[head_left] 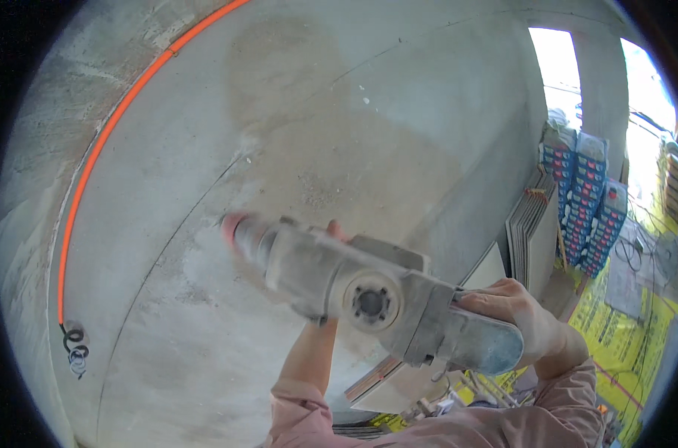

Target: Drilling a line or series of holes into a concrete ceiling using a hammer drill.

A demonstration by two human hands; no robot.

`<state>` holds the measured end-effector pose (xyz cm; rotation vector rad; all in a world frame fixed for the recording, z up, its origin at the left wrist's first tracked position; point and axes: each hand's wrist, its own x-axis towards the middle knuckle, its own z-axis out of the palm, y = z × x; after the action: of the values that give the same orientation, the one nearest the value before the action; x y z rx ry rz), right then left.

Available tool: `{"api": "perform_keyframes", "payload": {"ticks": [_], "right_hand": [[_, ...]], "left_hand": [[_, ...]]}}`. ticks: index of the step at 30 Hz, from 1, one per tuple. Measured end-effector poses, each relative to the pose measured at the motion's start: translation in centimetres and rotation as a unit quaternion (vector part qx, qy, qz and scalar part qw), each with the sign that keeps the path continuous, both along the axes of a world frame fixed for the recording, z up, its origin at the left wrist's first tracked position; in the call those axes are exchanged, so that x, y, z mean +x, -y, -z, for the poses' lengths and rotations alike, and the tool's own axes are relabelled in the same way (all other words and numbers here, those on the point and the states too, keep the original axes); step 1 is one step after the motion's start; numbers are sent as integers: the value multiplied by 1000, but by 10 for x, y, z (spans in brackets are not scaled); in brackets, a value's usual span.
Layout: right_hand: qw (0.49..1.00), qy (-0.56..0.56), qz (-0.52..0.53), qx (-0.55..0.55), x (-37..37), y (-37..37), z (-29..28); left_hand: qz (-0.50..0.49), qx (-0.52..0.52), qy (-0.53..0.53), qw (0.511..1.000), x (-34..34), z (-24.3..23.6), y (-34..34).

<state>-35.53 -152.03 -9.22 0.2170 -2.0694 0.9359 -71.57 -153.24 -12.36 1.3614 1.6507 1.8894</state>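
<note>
A dusty grey rotary hammer (369, 299) lies across the middle of the view, its blurred reddish chuck (238, 230) pointing left toward a bare grey concrete wall (204, 276). My right hand (507, 310) is wrapped round its rear handle. Behind the front of the body, my left hand (335, 230) reaches up; one fingertip shows above the tool, and the rest of the hand is hidden. No bit can be made out at the chuck, and whether the tool touches the wall I cannot tell. A thin dark crack (197, 205) runs down the wall near the chuck.
An orange conduit (85, 172) curves along the left corner, ending in coiled black wire (74, 340). At right stand leaning panels (533, 224), stacked blue bags (577, 198) and bright window openings (557, 67). Yellow sheeting (615, 328) covers floor there; a loose cable (633, 254) lies nearby.
</note>
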Motion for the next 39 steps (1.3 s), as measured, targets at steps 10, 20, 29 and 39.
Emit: {"api": "perform_keyframes", "payload": {"ticks": [10, 20, 29, 39], "right_hand": [[923, -118, 131, -341, 16, -86, 1], [916, -136, 111, -360, 8, -119, -13], [919, -67, 132, -367, 21, -136, -21], [917, -80, 110, -374, 25, -152, -23]], "left_hand": [[234, 146, 279, 920, 37, 10, -232], [209, 77, 337, 915, 25, -6, -247], [208, 88, 316, 921, 31, -17, -270], [125, 118, 311, 935, 32, -4, -280]]}}
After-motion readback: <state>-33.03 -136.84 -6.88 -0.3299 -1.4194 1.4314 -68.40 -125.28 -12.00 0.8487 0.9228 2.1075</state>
